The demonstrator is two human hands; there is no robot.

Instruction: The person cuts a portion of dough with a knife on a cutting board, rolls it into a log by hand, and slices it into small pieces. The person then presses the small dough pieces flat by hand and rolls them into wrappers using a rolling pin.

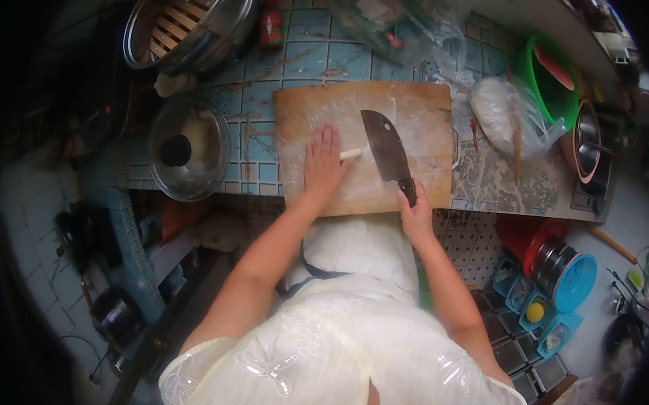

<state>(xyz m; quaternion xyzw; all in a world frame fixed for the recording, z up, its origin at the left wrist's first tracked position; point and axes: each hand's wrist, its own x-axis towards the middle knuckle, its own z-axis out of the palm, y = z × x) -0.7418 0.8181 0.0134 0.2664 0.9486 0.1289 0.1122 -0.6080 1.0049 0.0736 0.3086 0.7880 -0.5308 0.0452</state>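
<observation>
A floured wooden cutting board (423,140) lies on the tiled counter. My left hand (323,161) lies flat on its left part, fingers stretched out, over a white roll of dough (351,154). Only the right end of the roll shows past my thumb; the rest is hidden under the hand. My right hand (416,211) is wrapped round the dark handle of a cleaver (387,147) near the board's front edge. The wide blade points away from me, over the board, to the right of the dough and apart from it.
Left of the board sits a glass lid (217,153) with a black knob, below a steamer pot (236,25). To the right are a plastic bag of white powder (496,112), a thin wooden stick (516,140) and a green basin (534,70). Plastic bags (382,19) lie behind.
</observation>
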